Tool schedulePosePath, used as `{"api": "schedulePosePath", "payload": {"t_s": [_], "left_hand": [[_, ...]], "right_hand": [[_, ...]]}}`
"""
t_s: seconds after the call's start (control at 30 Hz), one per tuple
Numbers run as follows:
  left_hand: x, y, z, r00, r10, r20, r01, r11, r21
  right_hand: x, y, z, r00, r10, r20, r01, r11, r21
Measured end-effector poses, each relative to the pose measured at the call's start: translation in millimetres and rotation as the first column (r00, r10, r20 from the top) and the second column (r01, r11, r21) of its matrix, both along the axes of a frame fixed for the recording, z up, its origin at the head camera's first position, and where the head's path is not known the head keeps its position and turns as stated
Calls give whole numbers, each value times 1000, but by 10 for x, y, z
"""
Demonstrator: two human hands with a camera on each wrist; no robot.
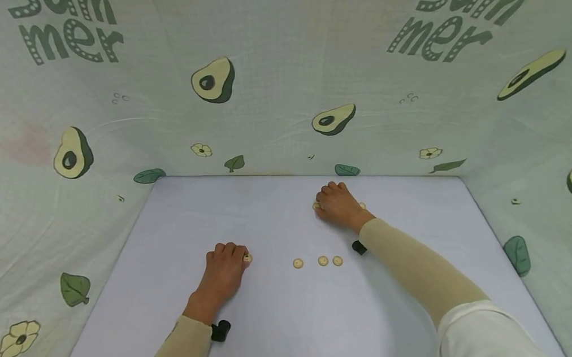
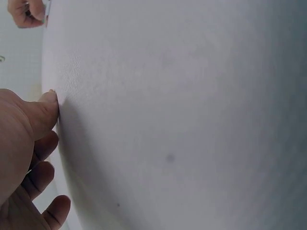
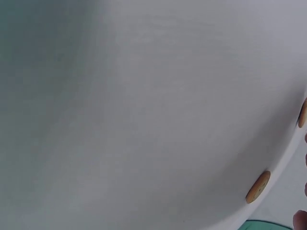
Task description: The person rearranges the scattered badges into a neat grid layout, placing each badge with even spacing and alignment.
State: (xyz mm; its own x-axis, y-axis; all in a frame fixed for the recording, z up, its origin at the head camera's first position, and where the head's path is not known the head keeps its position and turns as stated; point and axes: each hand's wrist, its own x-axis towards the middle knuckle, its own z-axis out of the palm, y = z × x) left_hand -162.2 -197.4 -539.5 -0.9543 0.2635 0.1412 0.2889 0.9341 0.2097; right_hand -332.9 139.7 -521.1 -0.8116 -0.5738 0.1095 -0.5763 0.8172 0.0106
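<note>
In the head view my left hand (image 1: pixel 225 269) is at the left middle of the table, pinching a round wooden button (image 1: pixel 247 258) at its thumb and forefinger. The left wrist view shows this hand's thumb and curled fingers at the table surface; the button is hidden there. Farther back and to the right, my right hand (image 1: pixel 338 203) has its fingers curled down around another wooden button (image 1: pixel 316 205) on the table. That button's edge (image 3: pixel 303 115) shows beside the fingertips in the right wrist view. Just right of this hand lies one more button (image 1: pixel 362 206), flat on the table.
Between the hands, nearer the front, lie three wooden buttons: one on the left (image 1: pixel 298 263), then two close together (image 1: pixel 322 260). The white table (image 1: pixel 278 326) is bordered at the back and sides by a cloth (image 1: pixel 268 89) printed with avocados and leaves.
</note>
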Motion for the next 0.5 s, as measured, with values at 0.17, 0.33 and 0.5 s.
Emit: {"api": "schedulePosePath", "payload": {"t_s": [0.17,0.33,0.5], "left_hand": [[12,32,-2,1000,-10,-7,10,1000,7],[20,29,28,1000,-26,-17,26,1000,-2],[14,0,41,1000,-27,-4,27,999,-16]], "right_hand": [[47,94,45,999,-22,-39,23,999,23],[88,174,60,998,-52,-36,52,999,14],[157,273,111,997,-75,-33,73,997,-39]]}}
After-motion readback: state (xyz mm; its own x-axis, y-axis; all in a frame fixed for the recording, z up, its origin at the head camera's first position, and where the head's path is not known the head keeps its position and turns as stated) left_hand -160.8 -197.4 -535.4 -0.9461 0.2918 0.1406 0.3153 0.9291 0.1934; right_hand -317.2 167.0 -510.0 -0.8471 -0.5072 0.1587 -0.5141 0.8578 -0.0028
